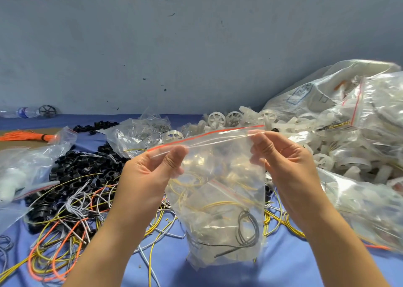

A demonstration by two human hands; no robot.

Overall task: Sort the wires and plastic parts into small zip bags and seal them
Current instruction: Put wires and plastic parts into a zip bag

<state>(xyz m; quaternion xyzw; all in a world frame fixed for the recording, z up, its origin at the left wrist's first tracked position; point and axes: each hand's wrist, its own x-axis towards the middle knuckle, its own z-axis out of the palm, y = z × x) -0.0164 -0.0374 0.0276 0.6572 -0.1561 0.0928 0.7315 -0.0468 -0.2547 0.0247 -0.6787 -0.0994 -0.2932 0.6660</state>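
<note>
while both hands hold it up by the mouth, the clear plastic zip bag with a red strip along its rim (207, 135) hangs over the blue table cloth (283, 265), at centre before the person. left hand (150, 173) — thumb and curled fingers pinch the left end of the zip track; right hand (281, 155) — fingertips pinch the right end. a coiled black wire (246, 227) lies low inside the bag. whether the mouth is sealed cannot be told. left of the bag: loose orange, yellow and grey wires (65, 232) and a heap of black plastic rings (72, 177); behind it, white spoked plastic wheels (218, 118); at right, large clear sacks of filled packets (359, 134).
</note>
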